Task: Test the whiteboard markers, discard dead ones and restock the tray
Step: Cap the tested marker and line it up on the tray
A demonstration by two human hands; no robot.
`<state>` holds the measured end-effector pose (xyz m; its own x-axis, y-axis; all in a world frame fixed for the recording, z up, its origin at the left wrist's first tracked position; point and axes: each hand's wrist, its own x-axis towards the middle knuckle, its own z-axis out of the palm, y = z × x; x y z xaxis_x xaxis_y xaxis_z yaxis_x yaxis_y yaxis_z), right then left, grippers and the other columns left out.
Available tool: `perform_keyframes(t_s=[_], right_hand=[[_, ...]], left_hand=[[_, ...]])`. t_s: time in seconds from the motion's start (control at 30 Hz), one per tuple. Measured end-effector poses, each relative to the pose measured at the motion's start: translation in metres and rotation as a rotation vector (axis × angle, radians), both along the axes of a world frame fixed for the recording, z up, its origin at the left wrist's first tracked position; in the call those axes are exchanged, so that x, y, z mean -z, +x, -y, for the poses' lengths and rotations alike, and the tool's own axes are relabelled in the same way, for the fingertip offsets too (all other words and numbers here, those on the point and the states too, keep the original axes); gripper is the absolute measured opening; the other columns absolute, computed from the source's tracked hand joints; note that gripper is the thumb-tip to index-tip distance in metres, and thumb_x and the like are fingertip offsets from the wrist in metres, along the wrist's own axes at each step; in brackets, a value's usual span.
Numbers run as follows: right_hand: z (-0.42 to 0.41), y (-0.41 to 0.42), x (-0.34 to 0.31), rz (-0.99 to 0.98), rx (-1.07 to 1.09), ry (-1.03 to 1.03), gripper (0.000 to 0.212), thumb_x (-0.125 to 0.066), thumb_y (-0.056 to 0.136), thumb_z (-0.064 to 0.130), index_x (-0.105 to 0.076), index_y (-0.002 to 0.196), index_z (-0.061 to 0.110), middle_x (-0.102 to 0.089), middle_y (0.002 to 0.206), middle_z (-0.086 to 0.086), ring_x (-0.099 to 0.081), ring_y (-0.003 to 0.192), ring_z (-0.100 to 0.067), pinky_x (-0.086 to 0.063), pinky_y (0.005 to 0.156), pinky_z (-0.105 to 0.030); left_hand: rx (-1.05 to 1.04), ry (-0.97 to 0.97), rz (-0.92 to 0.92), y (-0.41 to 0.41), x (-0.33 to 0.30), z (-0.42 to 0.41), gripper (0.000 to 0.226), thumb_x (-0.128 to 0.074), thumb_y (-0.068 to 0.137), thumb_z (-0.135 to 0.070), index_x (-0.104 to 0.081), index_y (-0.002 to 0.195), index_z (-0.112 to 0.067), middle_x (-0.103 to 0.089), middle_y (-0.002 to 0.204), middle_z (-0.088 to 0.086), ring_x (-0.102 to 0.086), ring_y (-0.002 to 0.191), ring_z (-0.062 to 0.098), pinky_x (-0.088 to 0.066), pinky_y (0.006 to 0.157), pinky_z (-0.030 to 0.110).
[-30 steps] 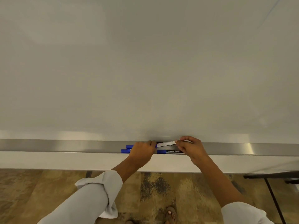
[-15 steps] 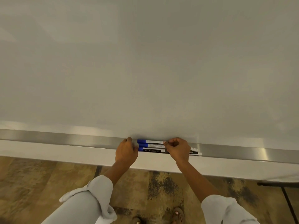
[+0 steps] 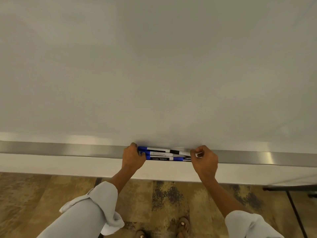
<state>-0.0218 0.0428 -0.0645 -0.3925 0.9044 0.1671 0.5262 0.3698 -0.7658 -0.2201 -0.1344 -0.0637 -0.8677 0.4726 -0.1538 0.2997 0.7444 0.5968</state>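
Brushed-metal tray (image 3: 68,149) under the whiteboard (image 3: 154,66): markers (image 3: 163,154), blue-capped, lying lengthwise, bunched touching. We hold our left hand (image 3: 133,158) curled against their cap ends and our right hand (image 3: 205,159) pinched at the opposite ends, probably to square the row so none rolls off. Restocking looks nearly complete.
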Motion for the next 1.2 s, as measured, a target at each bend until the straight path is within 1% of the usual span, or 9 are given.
perform_keyframes(t_s=[0.1,0.17,0.3,0.5,0.6,0.7,0.83,1.07,1.2], right_hand=[[-0.012,0.015,0.004,0.117,-0.082,0.068,0.024,-0.084,0.074,0.026,-0.070,0.084,0.010,-0.069,0.079,-0.003,-0.063,0.072,-0.021,-0.051,0.061,-0.028],[-0.018,0.018,0.005,0.180,-0.141,0.078,0.028,-0.085,0.071,0.029,-0.071,0.087,0.010,-0.069,0.082,-0.004,-0.062,0.074,-0.022,-0.050,0.063,-0.028],[-0.029,0.017,0.007,0.246,-0.191,0.043,0.024,-0.081,0.076,0.029,-0.073,0.092,0.013,-0.071,0.087,-0.004,-0.066,0.076,-0.024,-0.047,0.065,-0.024],[-0.043,0.016,0.008,0.251,-0.166,0.000,0.016,-0.078,0.082,0.022,-0.077,0.095,0.012,-0.077,0.094,-0.005,-0.070,0.084,-0.026,-0.043,0.074,-0.021],[-0.046,0.019,0.008,0.245,-0.169,-0.006,0.012,-0.075,0.084,0.018,-0.078,0.095,0.013,-0.077,0.095,-0.007,-0.070,0.083,-0.028,-0.049,0.075,-0.025],[-0.047,0.023,0.010,0.267,-0.230,0.025,0.015,-0.071,0.088,0.011,-0.079,0.100,0.013,-0.075,0.102,-0.011,-0.068,0.093,-0.033,-0.053,0.080,-0.034],[-0.053,0.031,0.012,0.286,-0.339,0.087,0.021,-0.065,0.089,-0.001,-0.078,0.101,0.009,-0.073,0.105,-0.013,-0.064,0.097,-0.033,-0.051,0.084,-0.034],[-0.055,0.037,0.014,0.288,-0.449,0.096,0.025,-0.059,0.089,-0.007,-0.078,0.098,0.008,-0.074,0.099,-0.013,-0.063,0.090,-0.033,-0.046,0.081,-0.029],[-0.053,0.036,0.012,0.282,-0.466,0.088,0.031,-0.056,0.088,-0.010,-0.078,0.101,0.008,-0.074,0.103,-0.012,-0.062,0.093,-0.033,-0.047,0.084,-0.030]], left_hand=[[-0.020,-0.009,0.015,-0.005,0.001,-0.001,0.016,-0.068,0.078,-0.012,-0.056,0.087,-0.005,-0.066,0.082,0.012,-0.054,0.066,0.018,-0.045,0.060,0.027],[-0.009,0.005,0.012,-0.005,0.003,-0.002,0.017,-0.068,0.078,-0.011,-0.058,0.089,-0.004,-0.066,0.083,0.012,-0.054,0.067,0.018,-0.045,0.062,0.026],[0.036,0.032,0.007,-0.002,0.004,-0.001,0.022,-0.067,0.077,-0.007,-0.061,0.098,-0.001,-0.068,0.087,0.012,-0.058,0.070,0.020,-0.047,0.067,0.027],[0.044,0.046,0.036,0.002,0.001,-0.001,0.028,-0.068,0.076,-0.006,-0.060,0.103,-0.002,-0.069,0.093,0.013,-0.066,0.077,0.026,-0.052,0.072,0.030],[0.043,0.048,0.045,0.003,0.000,-0.001,0.032,-0.068,0.076,-0.005,-0.058,0.106,-0.002,-0.068,0.096,0.014,-0.066,0.078,0.027,-0.051,0.071,0.030],[0.046,0.043,0.047,0.004,0.000,-0.001,0.036,-0.068,0.076,-0.006,-0.057,0.110,-0.002,-0.069,0.098,0.015,-0.066,0.079,0.027,-0.051,0.073,0.031],[0.042,0.039,0.049,0.006,-0.001,-0.001,0.042,-0.071,0.076,-0.008,-0.055,0.115,-0.002,-0.068,0.100,0.015,-0.067,0.083,0.028,-0.054,0.076,0.034],[0.000,0.042,0.107,0.008,-0.004,-0.002,0.051,-0.072,0.074,-0.006,-0.050,0.120,-0.004,-0.069,0.101,0.014,-0.064,0.082,0.023,-0.052,0.077,0.031],[0.000,0.024,0.130,0.005,-0.007,0.000,0.053,-0.072,0.074,-0.002,-0.049,0.121,-0.005,-0.069,0.101,0.015,-0.060,0.082,0.020,-0.051,0.080,0.032]])
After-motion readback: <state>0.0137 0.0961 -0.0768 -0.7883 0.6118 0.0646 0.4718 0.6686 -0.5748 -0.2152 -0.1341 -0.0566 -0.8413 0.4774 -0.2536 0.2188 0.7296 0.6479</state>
